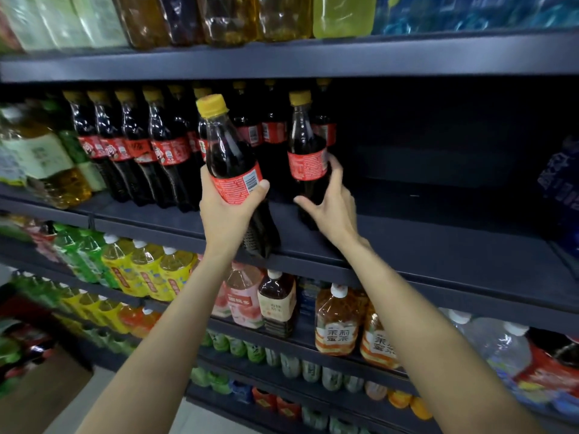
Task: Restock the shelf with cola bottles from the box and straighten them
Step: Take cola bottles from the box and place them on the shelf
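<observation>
My left hand (230, 211) grips a cola bottle (233, 161) with a yellow cap and red label, tilted left, its base near the front edge of the dark middle shelf (423, 242). A second cola bottle (305, 158) stands upright on that shelf, and my right hand (332, 202) holds its lower body with thumb and fingers around it. A row of several cola bottles (138, 145) fills the left part of the shelf, with more behind the two held bottles.
The right half of the middle shelf is dark and bare. Tea and juice bottles (336, 324) fill the shelves below, yellow-green drinks (147, 270) sit lower left. Large bottles (232, 17) line the top shelf. A blue pack (560, 183) sits at the far right.
</observation>
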Demonstrator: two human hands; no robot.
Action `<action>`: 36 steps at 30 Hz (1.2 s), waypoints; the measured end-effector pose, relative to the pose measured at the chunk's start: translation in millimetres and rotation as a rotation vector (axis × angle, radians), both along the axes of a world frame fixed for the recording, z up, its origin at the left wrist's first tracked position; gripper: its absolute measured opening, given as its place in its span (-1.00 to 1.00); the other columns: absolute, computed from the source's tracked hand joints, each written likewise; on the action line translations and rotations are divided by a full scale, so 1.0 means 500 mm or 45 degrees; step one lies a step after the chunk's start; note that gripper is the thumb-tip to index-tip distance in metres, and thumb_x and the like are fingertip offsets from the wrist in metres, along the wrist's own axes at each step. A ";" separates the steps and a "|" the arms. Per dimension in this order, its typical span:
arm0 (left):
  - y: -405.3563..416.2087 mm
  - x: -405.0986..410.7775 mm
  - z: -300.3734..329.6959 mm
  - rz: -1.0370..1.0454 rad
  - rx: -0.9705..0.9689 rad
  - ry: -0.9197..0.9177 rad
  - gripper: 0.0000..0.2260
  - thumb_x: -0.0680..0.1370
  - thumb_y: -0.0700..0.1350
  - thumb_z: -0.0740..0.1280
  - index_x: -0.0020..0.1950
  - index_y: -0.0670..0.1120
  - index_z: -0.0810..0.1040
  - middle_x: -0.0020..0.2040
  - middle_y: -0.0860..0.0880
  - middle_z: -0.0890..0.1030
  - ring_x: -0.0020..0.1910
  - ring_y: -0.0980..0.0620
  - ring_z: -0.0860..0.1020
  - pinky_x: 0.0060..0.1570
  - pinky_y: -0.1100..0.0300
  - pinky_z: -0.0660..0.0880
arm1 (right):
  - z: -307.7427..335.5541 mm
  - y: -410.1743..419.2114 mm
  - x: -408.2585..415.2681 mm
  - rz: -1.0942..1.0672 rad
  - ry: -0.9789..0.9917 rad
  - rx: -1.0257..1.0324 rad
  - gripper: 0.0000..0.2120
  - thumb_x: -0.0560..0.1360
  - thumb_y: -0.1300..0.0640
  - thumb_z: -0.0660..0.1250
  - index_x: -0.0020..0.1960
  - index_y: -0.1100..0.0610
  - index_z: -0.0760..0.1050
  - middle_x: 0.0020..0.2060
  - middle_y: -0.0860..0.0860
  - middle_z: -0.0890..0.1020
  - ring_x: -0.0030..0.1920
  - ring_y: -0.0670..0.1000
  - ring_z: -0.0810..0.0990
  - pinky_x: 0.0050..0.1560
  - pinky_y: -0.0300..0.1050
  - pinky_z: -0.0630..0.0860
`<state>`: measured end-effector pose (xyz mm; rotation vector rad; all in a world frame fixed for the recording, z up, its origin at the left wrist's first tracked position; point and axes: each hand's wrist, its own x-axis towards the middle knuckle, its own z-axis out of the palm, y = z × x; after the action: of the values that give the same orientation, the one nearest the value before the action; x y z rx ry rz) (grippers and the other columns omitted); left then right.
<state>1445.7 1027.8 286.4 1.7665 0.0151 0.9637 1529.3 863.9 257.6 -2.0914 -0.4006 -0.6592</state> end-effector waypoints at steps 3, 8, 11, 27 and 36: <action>0.010 -0.001 0.001 0.005 0.070 -0.022 -0.52 0.42 -0.05 0.51 0.20 0.01 0.32 -0.06 0.24 0.50 -0.12 0.44 0.51 -0.10 0.55 0.38 | 0.010 -0.040 0.058 -0.222 0.120 0.105 -0.20 0.36 -0.03 0.51 0.41 0.19 0.16 0.10 0.20 0.60 0.10 0.24 0.58 0.05 0.04 0.49; 0.013 0.010 -0.023 -0.041 0.046 0.001 -0.45 0.35 0.08 0.47 0.25 -0.06 0.37 -0.08 0.26 0.53 -0.12 0.42 0.51 -0.06 0.50 0.40 | 0.025 -0.073 0.154 -0.478 0.231 0.086 -0.22 0.38 -0.08 0.47 0.43 0.13 0.17 0.35 0.21 0.35 0.31 0.23 0.39 0.18 0.14 0.45; 0.011 0.023 -0.027 -0.054 0.015 0.006 -0.43 0.33 0.12 0.46 0.24 -0.05 0.37 -0.09 0.26 0.53 -0.12 0.41 0.52 -0.05 0.48 0.42 | 0.026 -0.070 0.184 -0.612 0.249 -0.069 -0.22 0.40 -0.18 0.41 0.45 0.09 0.14 0.30 0.20 0.40 0.25 0.26 0.42 0.14 0.17 0.42; -0.056 0.135 0.001 -0.366 -0.077 0.106 -0.28 0.33 0.26 0.41 0.34 -0.06 0.27 0.07 0.12 0.55 0.07 0.14 0.55 0.13 0.18 0.47 | 0.019 -0.010 -0.036 0.251 0.185 0.046 -0.27 0.43 0.16 0.39 0.47 -0.09 0.10 0.34 0.05 0.33 0.22 -0.03 0.41 0.12 -0.16 0.41; -0.056 0.264 0.010 -0.527 0.132 0.316 -0.30 0.54 -0.05 0.35 0.56 -0.01 0.03 0.42 -0.17 0.32 0.34 -0.07 0.40 0.24 0.20 0.35 | 0.022 0.058 0.076 -0.081 0.158 0.016 -0.17 0.44 0.14 0.44 0.52 0.01 -0.02 0.26 0.15 0.50 0.13 0.15 0.57 0.04 -0.01 0.52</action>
<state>1577.8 999.6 291.2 1.8775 -0.2374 0.4516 1567.1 892.7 268.7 -2.1270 -0.2607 -0.5635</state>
